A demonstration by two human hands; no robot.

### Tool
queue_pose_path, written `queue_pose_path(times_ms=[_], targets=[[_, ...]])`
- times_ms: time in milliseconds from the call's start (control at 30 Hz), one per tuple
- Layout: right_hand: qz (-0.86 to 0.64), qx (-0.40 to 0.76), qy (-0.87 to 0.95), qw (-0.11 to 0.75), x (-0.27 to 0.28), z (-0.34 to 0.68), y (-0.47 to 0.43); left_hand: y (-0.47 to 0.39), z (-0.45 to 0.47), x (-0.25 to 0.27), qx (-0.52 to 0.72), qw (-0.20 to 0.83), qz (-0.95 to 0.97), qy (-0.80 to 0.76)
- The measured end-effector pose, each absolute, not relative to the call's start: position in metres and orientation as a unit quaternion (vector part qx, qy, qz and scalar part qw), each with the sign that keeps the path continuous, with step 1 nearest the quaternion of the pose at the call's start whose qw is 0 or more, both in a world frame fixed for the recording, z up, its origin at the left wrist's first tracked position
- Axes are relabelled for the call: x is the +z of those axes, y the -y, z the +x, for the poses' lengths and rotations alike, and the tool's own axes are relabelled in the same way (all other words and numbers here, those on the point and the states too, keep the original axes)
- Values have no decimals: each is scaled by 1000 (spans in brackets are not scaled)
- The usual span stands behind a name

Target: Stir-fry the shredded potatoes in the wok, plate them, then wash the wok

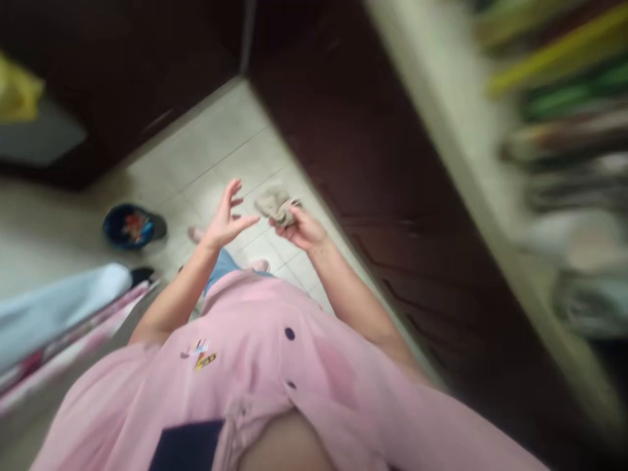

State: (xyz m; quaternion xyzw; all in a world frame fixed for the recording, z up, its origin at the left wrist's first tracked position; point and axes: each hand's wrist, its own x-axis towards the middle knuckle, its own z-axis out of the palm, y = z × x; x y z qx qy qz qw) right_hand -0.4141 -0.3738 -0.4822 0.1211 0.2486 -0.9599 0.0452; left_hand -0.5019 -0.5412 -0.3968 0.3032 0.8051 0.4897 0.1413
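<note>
My right hand (300,229) pinches a small bunched beige-grey cloth (275,204) between thumb and fingers, in front of my body. Whether the cloth is a sock or something else I cannot tell, as it is crumpled and slightly blurred. To its left, my left hand (228,216) is raised with fingers spread and holds nothing. Its thumb points toward the cloth, with a small gap between them.
Beyond my hands lies a pale tiled floor (206,160). A dark bin (159,227) with colourful contents stands at left, above folded fabrics (63,307). Dark drawers (392,216) run along the right, beside blurred stacked textiles (574,98). A yellow cloth (17,88) shows at upper left.
</note>
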Motion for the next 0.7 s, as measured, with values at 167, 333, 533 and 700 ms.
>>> queue_pose_path(times_ms=[167,333,533,700], targets=[[164,-957,-211,-111,-539,-291,310,418,-424,-485,477,359,368,-713],[183,-938,-151,-253,-591,-193,268,323,-336,-537,430,464,396,-665],[135,-935,-117,-306,-630,-124,240,248,-267,-570,370,478,389,-695],[313,-879,-120,-339,-683,-62,210,146,-254,-599,437,451,266,-731]])
